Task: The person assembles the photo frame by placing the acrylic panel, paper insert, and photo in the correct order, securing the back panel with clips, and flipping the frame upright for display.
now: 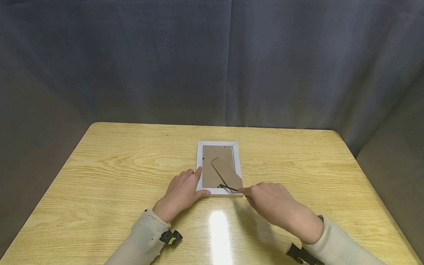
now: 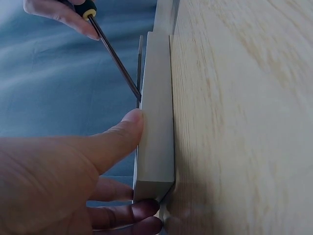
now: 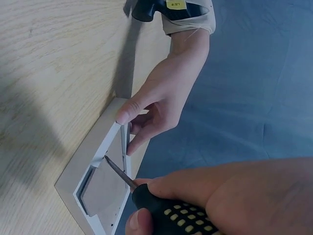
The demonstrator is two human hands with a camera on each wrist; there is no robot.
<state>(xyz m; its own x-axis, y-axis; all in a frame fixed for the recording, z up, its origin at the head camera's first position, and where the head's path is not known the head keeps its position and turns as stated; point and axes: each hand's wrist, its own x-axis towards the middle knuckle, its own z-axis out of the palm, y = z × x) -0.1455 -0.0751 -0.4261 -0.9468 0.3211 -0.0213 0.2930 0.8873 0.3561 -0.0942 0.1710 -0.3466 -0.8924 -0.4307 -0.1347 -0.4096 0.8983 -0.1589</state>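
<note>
We see a white frame (image 1: 217, 168) lying face down in the middle of the table (image 1: 99, 176). Our left hand (image 1: 181, 193) grips its near left corner. Our right hand (image 1: 271, 204) grasps a screwdriver (image 3: 161, 208), tip inside the frame.

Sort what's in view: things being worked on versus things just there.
In use:
picture frame, face down
screwdriver, tip at the frame's back
left hand, holding the frame's corner
right hand, gripping the screwdriver

Just there:
wooden table
grey curtain
</note>
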